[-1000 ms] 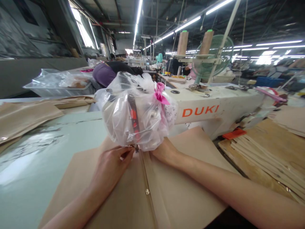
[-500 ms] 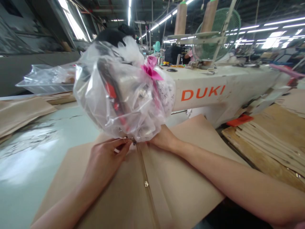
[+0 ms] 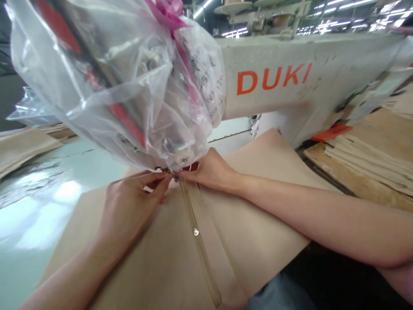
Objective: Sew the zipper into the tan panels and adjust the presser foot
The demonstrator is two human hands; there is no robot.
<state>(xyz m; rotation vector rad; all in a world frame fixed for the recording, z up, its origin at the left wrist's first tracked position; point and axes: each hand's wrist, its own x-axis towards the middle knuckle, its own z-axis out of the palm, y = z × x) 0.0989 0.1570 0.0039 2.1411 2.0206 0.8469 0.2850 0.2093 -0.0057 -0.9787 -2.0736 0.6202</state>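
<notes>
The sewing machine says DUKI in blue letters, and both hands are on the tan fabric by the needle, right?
Not quite. The DUKI letters on the sewing machine are orange-red, not blue, as the head view shows. The left hand and right hand do rest on the tan fabric.

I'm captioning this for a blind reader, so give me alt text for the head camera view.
Two bare hands, left hand and right hand, press tan fabric flat on either side of a zipper, right under a sewing machine head wrapped in a clear plastic bag. Stacked tan pieces lie to the right.
</notes>
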